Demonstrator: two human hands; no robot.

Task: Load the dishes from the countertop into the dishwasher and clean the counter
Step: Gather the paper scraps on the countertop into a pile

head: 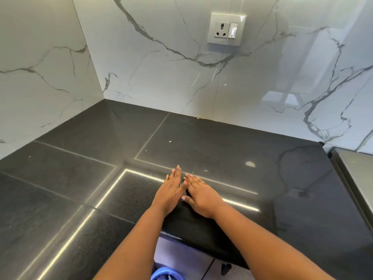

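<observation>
Both hands, left hand (pixel 169 191) and right hand (pixel 198 194), are lying flat and empty near the counter (pixel 201 138) front edge; sweeping crumbs (pixel 170 141) bare-handed is risking scattering them floorward.

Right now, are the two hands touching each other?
Touching. The head view shows the left hand and right hand meeting at the fingers, flat on the counter.

A white wall socket with a switch (pixel 227 29) sits on the glossy white grey-veined marble wall tiles (pixel 153 57); a blue, possibly plastic, round object (pixel 163 276) shows at the bottom edge.
</observation>
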